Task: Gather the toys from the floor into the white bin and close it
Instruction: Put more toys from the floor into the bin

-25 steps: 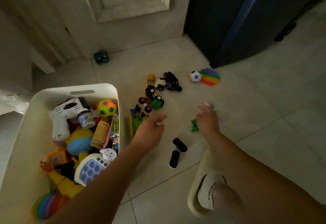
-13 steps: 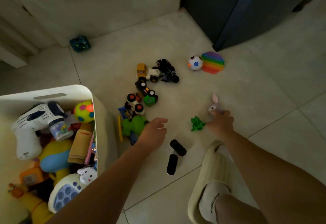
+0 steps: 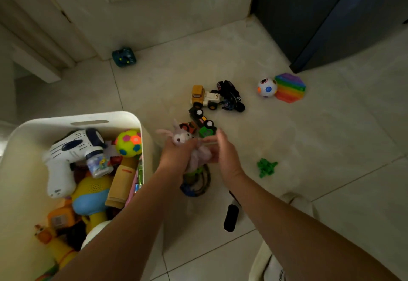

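Grip: left hand clutches plush bunny; right hand touches it, hold unclear.
Risk: bunny drops short of white bin.
Cause: soft, loose body slipping.

Left grip round plush bunny, right grip just beside, forearms outstretched.

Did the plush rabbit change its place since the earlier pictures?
Yes. The rabbit lay on the floor to the right of the green toy; now the left hand holds it left of that toy, near the white bin.
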Demonstrator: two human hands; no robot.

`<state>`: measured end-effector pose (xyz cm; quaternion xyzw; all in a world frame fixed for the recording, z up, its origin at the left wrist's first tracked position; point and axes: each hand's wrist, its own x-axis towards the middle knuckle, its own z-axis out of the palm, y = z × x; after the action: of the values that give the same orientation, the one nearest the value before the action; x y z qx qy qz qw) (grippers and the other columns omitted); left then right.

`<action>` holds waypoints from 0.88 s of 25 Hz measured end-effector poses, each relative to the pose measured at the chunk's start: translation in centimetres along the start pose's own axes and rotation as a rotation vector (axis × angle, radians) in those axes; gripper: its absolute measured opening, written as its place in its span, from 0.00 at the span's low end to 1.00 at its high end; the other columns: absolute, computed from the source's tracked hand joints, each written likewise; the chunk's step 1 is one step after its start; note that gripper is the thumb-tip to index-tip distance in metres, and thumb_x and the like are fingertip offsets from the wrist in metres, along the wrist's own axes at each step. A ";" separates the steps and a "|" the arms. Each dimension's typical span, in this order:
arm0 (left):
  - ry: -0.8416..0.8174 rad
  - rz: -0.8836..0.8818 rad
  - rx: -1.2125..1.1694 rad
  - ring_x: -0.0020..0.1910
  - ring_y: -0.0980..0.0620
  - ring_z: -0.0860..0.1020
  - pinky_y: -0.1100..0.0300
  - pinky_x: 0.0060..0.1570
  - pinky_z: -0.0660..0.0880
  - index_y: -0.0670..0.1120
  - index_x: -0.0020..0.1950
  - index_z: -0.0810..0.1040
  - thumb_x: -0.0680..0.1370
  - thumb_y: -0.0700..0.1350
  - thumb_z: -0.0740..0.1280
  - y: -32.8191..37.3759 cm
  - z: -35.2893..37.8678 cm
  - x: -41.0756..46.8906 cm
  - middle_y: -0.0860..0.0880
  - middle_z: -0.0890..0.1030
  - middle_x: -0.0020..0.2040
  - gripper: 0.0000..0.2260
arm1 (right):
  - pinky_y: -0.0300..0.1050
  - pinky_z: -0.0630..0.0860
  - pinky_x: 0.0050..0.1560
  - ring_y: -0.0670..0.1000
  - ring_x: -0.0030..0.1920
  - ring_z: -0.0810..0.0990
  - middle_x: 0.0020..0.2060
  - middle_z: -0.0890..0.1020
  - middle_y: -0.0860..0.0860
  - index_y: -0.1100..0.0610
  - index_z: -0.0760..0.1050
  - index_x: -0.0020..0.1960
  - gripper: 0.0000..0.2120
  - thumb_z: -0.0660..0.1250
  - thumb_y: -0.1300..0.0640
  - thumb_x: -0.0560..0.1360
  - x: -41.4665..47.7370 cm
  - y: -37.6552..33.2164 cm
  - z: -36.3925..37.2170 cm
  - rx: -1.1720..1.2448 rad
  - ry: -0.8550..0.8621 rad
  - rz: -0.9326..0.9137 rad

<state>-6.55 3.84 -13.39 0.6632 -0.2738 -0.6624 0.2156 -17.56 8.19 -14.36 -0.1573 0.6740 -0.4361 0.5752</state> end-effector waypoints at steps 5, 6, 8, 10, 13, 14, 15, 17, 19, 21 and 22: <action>-0.010 0.322 0.114 0.30 0.56 0.82 0.63 0.26 0.76 0.46 0.57 0.75 0.70 0.53 0.75 3.8 -1.1 -3.2 0.50 0.84 0.38 0.20 | 0.58 0.72 0.63 0.60 0.68 0.68 0.67 0.67 0.56 0.49 0.60 0.72 0.39 0.69 0.36 0.68 1.7 5.1 0.2 -0.876 -0.055 -0.052; -0.028 0.366 0.104 0.34 0.55 0.83 0.60 0.30 0.80 0.47 0.56 0.75 0.69 0.54 0.75 4.6 -1.2 -4.2 0.49 0.85 0.40 0.20 | 0.62 0.66 0.68 0.62 0.73 0.60 0.73 0.58 0.57 0.47 0.51 0.76 0.48 0.70 0.33 0.65 1.5 6.3 1.2 -0.967 -0.140 -0.046; -0.109 0.403 0.058 0.42 0.44 0.85 0.45 0.42 0.83 0.47 0.54 0.75 0.64 0.56 0.76 5.9 -2.0 -5.7 0.45 0.85 0.45 0.25 | 0.68 0.54 0.72 0.64 0.77 0.45 0.78 0.44 0.56 0.45 0.38 0.77 0.56 0.69 0.30 0.64 1.1 8.1 3.1 -1.151 -0.178 -0.053; -0.158 0.427 0.030 0.46 0.38 0.83 0.38 0.46 0.79 0.46 0.53 0.75 0.63 0.56 0.76 6.9 -3.4 -6.6 0.42 0.85 0.48 0.25 | 0.66 0.58 0.69 0.64 0.76 0.48 0.77 0.46 0.57 0.47 0.37 0.77 0.54 0.69 0.34 0.67 0.9 8.6 4.5 -1.283 -0.100 -0.079; -0.159 0.438 0.001 0.50 0.37 0.83 0.33 0.50 0.77 0.48 0.56 0.74 0.73 0.49 0.72 7.4 -5.7 -7.2 0.44 0.85 0.51 0.15 | 0.55 0.70 0.61 0.61 0.67 0.62 0.70 0.59 0.57 0.48 0.43 0.77 0.44 0.69 0.45 0.73 1.6 9.1 4.7 -1.254 -0.004 -0.127; -0.166 0.435 -0.022 0.50 0.38 0.83 0.32 0.52 0.76 0.48 0.56 0.74 0.74 0.47 0.71 7.3 -6.5 -7.4 0.45 0.85 0.52 0.13 | 0.54 0.70 0.60 0.61 0.66 0.63 0.69 0.60 0.57 0.48 0.44 0.77 0.43 0.69 0.47 0.73 1.6 9.1 4.6 -1.218 -0.025 -0.115; -0.177 0.423 -0.050 0.50 0.39 0.82 0.31 0.53 0.75 0.49 0.56 0.74 0.74 0.46 0.71 7.2 -7.1 -7.5 0.44 0.85 0.52 0.12 | 0.54 0.70 0.61 0.61 0.66 0.64 0.68 0.60 0.58 0.48 0.44 0.77 0.43 0.69 0.48 0.73 1.6 9.1 4.5 -1.188 -0.045 -0.097; -0.194 0.399 -0.106 0.50 0.41 0.82 0.32 0.55 0.75 0.51 0.54 0.75 0.73 0.47 0.71 7.1 -8.1 -7.9 0.44 0.85 0.53 0.12 | 0.53 0.69 0.62 0.62 0.65 0.65 0.66 0.61 0.58 0.47 0.44 0.77 0.46 0.71 0.50 0.71 1.9 8.8 4.4 -1.158 -0.058 -0.052; -0.216 0.396 -0.134 0.51 0.43 0.83 0.35 0.55 0.76 0.51 0.57 0.73 0.76 0.45 0.69 6.9 -8.7 -8.4 0.45 0.85 0.54 0.12 | 0.52 0.70 0.62 0.62 0.63 0.67 0.65 0.61 0.59 0.45 0.46 0.76 0.46 0.73 0.53 0.69 2.0 8.6 4.3 -1.106 -0.057 0.001; -0.231 0.404 -0.151 0.51 0.44 0.83 0.39 0.55 0.77 0.50 0.58 0.73 0.77 0.44 0.68 6.6 -9.1 -9.0 0.46 0.84 0.55 0.11 | 0.51 0.71 0.61 0.63 0.62 0.68 0.64 0.61 0.59 0.45 0.49 0.75 0.45 0.73 0.57 0.68 1.7 8.4 4.3 -0.994 -0.062 0.018; -0.238 0.413 -0.158 0.50 0.45 0.83 0.40 0.55 0.77 0.50 0.58 0.73 0.77 0.43 0.67 6.4 -9.4 -9.1 0.46 0.84 0.54 0.10 | 0.49 0.72 0.59 0.63 0.61 0.69 0.64 0.61 0.59 0.45 0.51 0.74 0.43 0.72 0.59 0.68 1.4 8.3 4.2 -0.920 -0.064 0.031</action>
<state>2.56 4.18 -1.98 0.4917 -0.3743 -0.6969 0.3638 -11.75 10.25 -21.43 -0.3996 0.7816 -0.0780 0.4725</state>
